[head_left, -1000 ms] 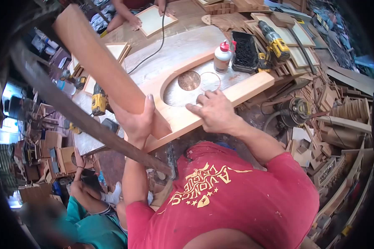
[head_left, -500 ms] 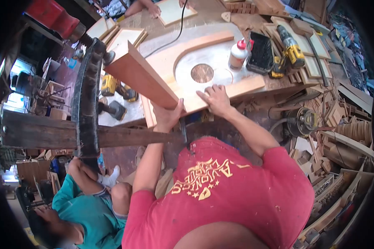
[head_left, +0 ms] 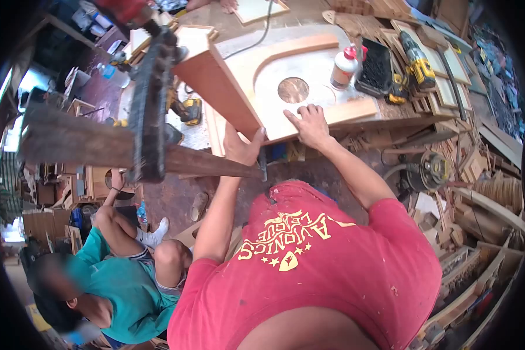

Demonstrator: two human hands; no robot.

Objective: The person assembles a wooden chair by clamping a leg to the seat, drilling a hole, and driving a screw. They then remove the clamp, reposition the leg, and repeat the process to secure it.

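Note:
My left hand (head_left: 243, 146) is closed around the near end of a reddish wooden board (head_left: 219, 81), thumb on its right side. A clamp (head_left: 151, 108) with a black metal jaw, red handle and dark wooden bar (head_left: 87, 137) stands at the board's far end; the bar runs back beneath my left hand. My right hand (head_left: 312, 125) rests with fingers spread on the near strip of a curved wooden frame (head_left: 353, 109). This frame surrounds a pale panel with a round hole (head_left: 293, 90). The board's near end meets the frame's left corner.
A glue bottle (head_left: 344, 67), black tray (head_left: 374, 67) and yellow drill (head_left: 417, 61) sit on the right of the bench. Another drill (head_left: 186, 108) lies left. A person in a green shirt (head_left: 119, 291) sits low at left. A co-worker's hand (head_left: 228, 4) shows at the top.
The clamp and board have shifted right in view, the clamp blurred by motion. My hands keep their places on the wood. The seated person's arm now reaches up toward a wooden piece.

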